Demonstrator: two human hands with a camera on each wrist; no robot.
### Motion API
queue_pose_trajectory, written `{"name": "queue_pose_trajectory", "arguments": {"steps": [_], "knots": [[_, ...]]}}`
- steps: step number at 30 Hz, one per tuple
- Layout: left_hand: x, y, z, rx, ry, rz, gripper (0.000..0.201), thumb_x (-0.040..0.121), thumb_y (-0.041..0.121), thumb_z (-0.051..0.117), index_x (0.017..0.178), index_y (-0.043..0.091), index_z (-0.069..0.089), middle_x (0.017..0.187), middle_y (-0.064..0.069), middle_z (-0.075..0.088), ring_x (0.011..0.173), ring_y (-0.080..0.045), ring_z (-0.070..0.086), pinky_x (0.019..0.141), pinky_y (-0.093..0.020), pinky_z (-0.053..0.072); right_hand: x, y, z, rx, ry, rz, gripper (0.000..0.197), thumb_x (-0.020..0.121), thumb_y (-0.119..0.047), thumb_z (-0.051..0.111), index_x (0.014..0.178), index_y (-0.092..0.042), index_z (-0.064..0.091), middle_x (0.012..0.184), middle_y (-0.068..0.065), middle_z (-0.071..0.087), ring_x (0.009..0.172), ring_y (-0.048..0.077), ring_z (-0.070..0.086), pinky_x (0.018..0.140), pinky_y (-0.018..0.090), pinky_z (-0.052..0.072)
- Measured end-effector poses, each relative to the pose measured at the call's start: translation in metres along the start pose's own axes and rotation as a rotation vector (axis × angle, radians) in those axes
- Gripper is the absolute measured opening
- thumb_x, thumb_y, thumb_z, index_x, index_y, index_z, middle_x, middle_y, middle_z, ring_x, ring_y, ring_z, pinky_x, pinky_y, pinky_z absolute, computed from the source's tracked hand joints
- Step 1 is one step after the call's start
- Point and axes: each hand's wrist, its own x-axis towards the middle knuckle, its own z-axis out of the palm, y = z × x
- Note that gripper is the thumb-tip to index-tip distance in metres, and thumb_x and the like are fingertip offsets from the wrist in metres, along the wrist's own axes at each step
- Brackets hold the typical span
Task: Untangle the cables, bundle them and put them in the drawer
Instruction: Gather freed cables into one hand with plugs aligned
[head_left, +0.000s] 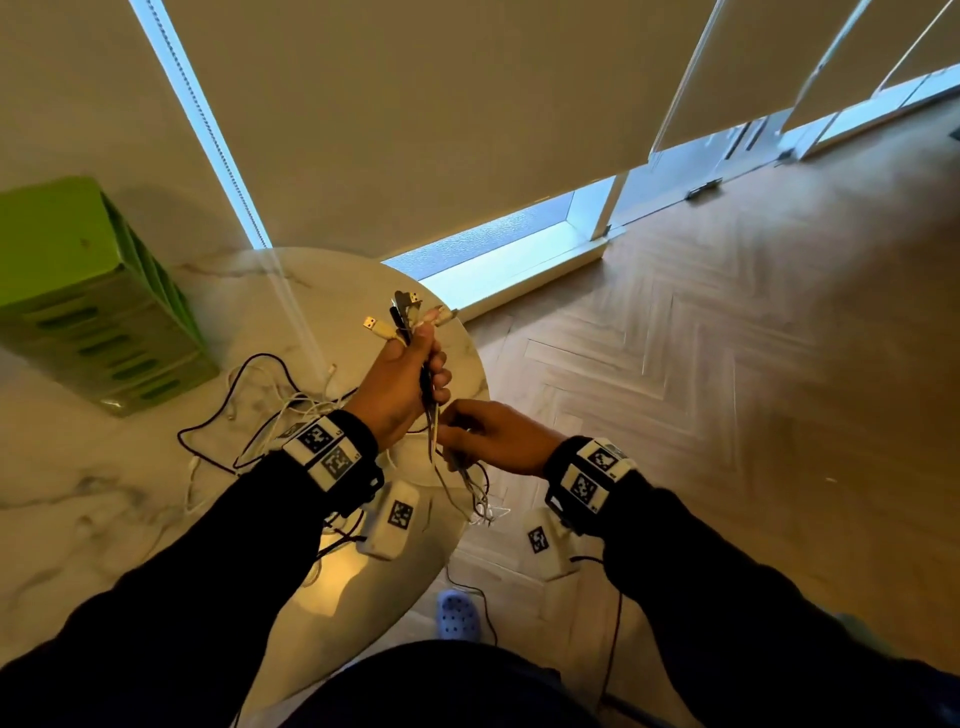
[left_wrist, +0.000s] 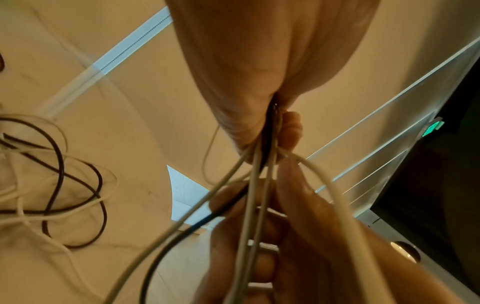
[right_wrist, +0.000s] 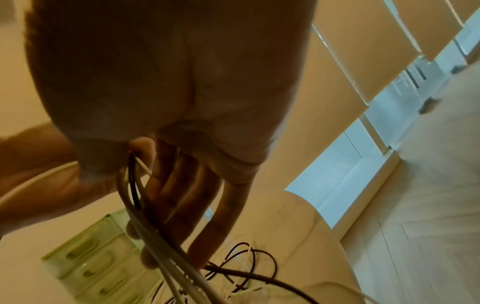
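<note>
My left hand (head_left: 423, 376) is raised over the table's right edge, its fist gripping a bunch of white and black cables (head_left: 431, 415). Their USB plugs (head_left: 408, 312) stick up above the fist. Just under it my right hand (head_left: 457, 428) pinches the same strands as they hang down. The left wrist view shows the cables (left_wrist: 255, 170) leaving the left hand (left_wrist: 280, 131) and running through the right hand's fingers (left_wrist: 293, 205). In the right wrist view the right hand (right_wrist: 140, 152) pinches the cables (right_wrist: 155, 232), its other fingers stretched out. The cables' loose lengths (head_left: 260, 410) sprawl tangled on the marble table (head_left: 104, 493).
A green drawer unit (head_left: 93, 296) with several closed drawers stands at the table's back left, also in the right wrist view as the drawer unit (right_wrist: 98, 267). Roller blinds cover the windows behind. Wooden floor lies to the right. A foot in a blue clog (head_left: 457, 616) is below the table edge.
</note>
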Motion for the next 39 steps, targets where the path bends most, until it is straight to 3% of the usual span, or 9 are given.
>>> {"name": "queue_pose_trajectory", "arguments": {"steps": [8, 14, 19, 22, 25, 29, 31, 35, 39], "knots": [[-0.003, 0.004, -0.003, 0.138, 0.043, 0.124, 0.037, 0.11, 0.034, 0.036, 0.085, 0.011, 0.052, 0.07, -0.004, 0.054, 0.064, -0.017, 0.058, 0.062, -0.028, 0.052, 0.009, -0.011, -0.007, -0.18, 0.112, -0.059, 0.026, 0.101, -0.034, 0.055, 0.111, -0.013, 0.067, 0.1, 0.005, 0.074, 0.087, 0.015, 0.072, 0.083, 0.032, 0.06], [-0.002, 0.007, -0.018, 0.128, 0.084, 0.176, 0.032, 0.11, 0.031, 0.037, 0.097, 0.008, 0.055, 0.081, -0.011, 0.064, 0.075, -0.023, 0.072, 0.072, -0.035, 0.063, 0.009, -0.013, -0.011, -0.08, 0.209, -0.093, 0.02, 0.105, -0.022, 0.048, 0.108, -0.008, 0.061, 0.096, 0.011, 0.073, 0.082, 0.019, 0.074, 0.077, 0.037, 0.063], [0.0, 0.005, -0.03, 0.268, 0.134, 0.116, 0.033, 0.109, 0.035, 0.037, 0.101, 0.009, 0.055, 0.086, -0.008, 0.072, 0.061, -0.017, 0.069, 0.056, -0.026, 0.054, 0.007, -0.014, -0.029, -0.021, 0.382, -0.074, 0.021, 0.107, -0.026, 0.041, 0.102, -0.009, 0.052, 0.082, 0.015, 0.068, 0.064, 0.026, 0.072, 0.056, 0.032, 0.058], [0.0, 0.005, -0.035, 0.211, 0.152, 0.109, 0.031, 0.109, 0.033, 0.039, 0.098, 0.01, 0.057, 0.072, -0.001, 0.059, 0.046, -0.006, 0.041, 0.048, -0.021, 0.036, 0.009, 0.009, -0.05, -0.208, 0.411, 0.12, 0.019, 0.105, -0.023, 0.04, 0.096, -0.011, 0.053, 0.078, 0.011, 0.069, 0.062, 0.024, 0.07, 0.057, 0.034, 0.056], [-0.005, 0.015, -0.034, 0.004, 0.119, 0.056, 0.025, 0.109, 0.029, 0.043, 0.088, 0.017, 0.05, 0.062, 0.005, 0.036, 0.049, -0.007, 0.026, 0.046, -0.02, 0.026, 0.003, 0.046, -0.066, -0.423, 0.117, 0.514, 0.019, 0.102, -0.02, 0.042, 0.096, -0.011, 0.057, 0.088, 0.009, 0.074, 0.069, 0.021, 0.068, 0.058, 0.029, 0.051], [-0.01, 0.022, -0.036, -0.048, 0.132, 0.052, 0.039, 0.102, 0.016, 0.057, 0.071, 0.026, 0.036, 0.06, 0.005, 0.024, 0.052, -0.011, 0.021, 0.043, -0.022, 0.028, -0.004, 0.07, -0.058, -0.725, -0.252, 0.67, 0.023, 0.1, -0.023, 0.049, 0.105, -0.012, 0.067, 0.11, 0.006, 0.075, 0.088, 0.016, 0.066, 0.086, 0.03, 0.053], [-0.012, 0.025, -0.037, -0.014, 0.15, 0.058, 0.041, 0.101, 0.016, 0.058, 0.068, 0.026, 0.035, 0.06, 0.005, 0.023, 0.05, -0.012, 0.022, 0.042, -0.022, 0.03, -0.001, 0.069, -0.051, -0.787, -0.212, 0.605, 0.035, 0.096, -0.032, 0.059, 0.127, -0.017, 0.06, 0.13, 0.005, 0.065, 0.115, 0.02, 0.061, 0.102, 0.036, 0.048], [-0.019, 0.03, -0.038, -0.061, 0.089, 0.015, 0.033, 0.103, 0.027, 0.056, 0.075, 0.025, 0.039, 0.055, 0.006, 0.02, 0.044, -0.01, 0.017, 0.042, -0.021, 0.024, 0.012, 0.041, -0.032, -0.652, -0.188, 0.326, 0.12, 0.066, -0.058, 0.085, 0.157, -0.032, 0.011, 0.164, -0.001, 0.018, 0.148, 0.024, 0.024, 0.12, 0.046, 0.027], [-0.027, 0.031, -0.034, -0.014, -0.019, 0.031, 0.031, 0.102, 0.019, 0.057, 0.073, 0.026, 0.048, 0.054, 0.005, 0.017, 0.044, -0.009, 0.016, 0.043, -0.022, 0.022, 0.037, -0.005, 0.001, -0.425, -0.205, 0.137, 0.12, 0.061, -0.062, 0.085, 0.156, -0.039, 0.015, 0.164, -0.008, 0.02, 0.147, 0.016, 0.023, 0.12, 0.043, 0.022]]}}
